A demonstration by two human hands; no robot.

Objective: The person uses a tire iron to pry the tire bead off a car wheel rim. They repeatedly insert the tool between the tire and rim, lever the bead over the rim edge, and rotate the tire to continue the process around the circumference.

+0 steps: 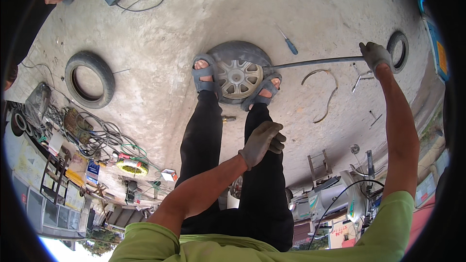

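A tyre [238, 49] on a spoked metal wheel rim [236, 76] lies flat on the floor. My sandalled feet press on its two sides. From the rim's right edge a long dark pry bar [320, 62] runs out to the right. My right hand [375, 56], in a grey work glove, is closed around its far end. My left hand [263, 142], also gloved, hangs over my right leg near the knee. Its fingers are loosely curled, and I see nothing in them.
A blue-handled screwdriver [291, 46], a curved strip [329, 102] and a cross-shaped wrench [359, 77] lie on the concrete. Loose tyres [90, 80] [398, 51] flank me. Coiled hoses [105, 136] are heaped at left. A person [31, 25] is at upper left, and a motorcycle [327, 200] stands behind right.
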